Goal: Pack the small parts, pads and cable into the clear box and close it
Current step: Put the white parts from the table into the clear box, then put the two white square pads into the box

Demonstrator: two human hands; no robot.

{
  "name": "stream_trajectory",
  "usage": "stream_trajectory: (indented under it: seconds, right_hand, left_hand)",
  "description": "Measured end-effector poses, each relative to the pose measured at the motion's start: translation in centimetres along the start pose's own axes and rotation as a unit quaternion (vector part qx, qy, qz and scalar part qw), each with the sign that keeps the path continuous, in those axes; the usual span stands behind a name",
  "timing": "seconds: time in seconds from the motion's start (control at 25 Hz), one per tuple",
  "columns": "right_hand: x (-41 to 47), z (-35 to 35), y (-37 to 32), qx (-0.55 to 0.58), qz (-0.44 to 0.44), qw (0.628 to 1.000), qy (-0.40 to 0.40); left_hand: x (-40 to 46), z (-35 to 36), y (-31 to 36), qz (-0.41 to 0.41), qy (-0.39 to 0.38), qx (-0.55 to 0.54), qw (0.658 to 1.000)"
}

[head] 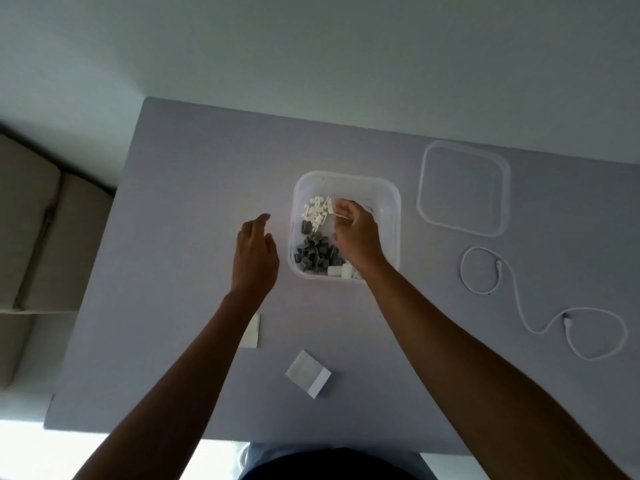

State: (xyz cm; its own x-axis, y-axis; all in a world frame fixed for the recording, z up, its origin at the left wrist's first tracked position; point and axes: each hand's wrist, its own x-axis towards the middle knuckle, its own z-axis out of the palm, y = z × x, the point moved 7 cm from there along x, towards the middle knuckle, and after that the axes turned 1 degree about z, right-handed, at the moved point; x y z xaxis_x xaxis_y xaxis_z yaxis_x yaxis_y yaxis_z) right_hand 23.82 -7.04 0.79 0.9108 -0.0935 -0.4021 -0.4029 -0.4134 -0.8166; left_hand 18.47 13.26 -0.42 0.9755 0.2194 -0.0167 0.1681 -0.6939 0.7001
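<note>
clear box holds white parts and grey parts; my right hand curls inside, grip unclear; left hand loose beside; cable trails near-right.

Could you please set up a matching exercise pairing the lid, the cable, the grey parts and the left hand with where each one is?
Things:
1. lid
2. cable
3. grey parts
4. left hand

Places:
A. inside the clear box
B. open, just left of the box
C. flat on the table, right of the box
D. looped on the table, nearer than the lid

Pairs: 1-C, 2-D, 3-A, 4-B
</note>
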Motion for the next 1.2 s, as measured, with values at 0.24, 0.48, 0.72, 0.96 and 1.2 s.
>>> stream_trajectory:
  seconds: [0.24, 0.48, 0.72, 0.96, 1.2]
  right_hand:
    - [-12.2, 3.3, 2.7, -0.128, -0.185, 0.974, -0.042]
    - [-19.5, 7.0, 13.0, -0.402, -0.082, 0.891, -0.194]
    - [-20.5, 6.7, 14.3, -0.426, -0.076, 0.883, -0.183]
    - [-19.1, 6.2, 14.9, -0.329, -0.007, 0.928, -0.176]
    - [-16.7, 2.4, 11.9, -0.107, 0.06, 0.985, -0.12]
  left_hand:
    - [-9.5, -0.5, -8.2, -0.102, -0.139, 0.109, 0.979]
    - [-14.2, -0.8, -10.2, -0.077, -0.23, 0.168, 0.956]
    - [-14.9, -1.2, -10.4, -0.098, -0.207, 0.199, 0.953]
    - [-15.2, -0.9, -10.0, -0.143, -0.208, 0.114, 0.961]
    - [-14.2, -0.9, -6.3, -0.198, -0.214, -0.055, 0.955]
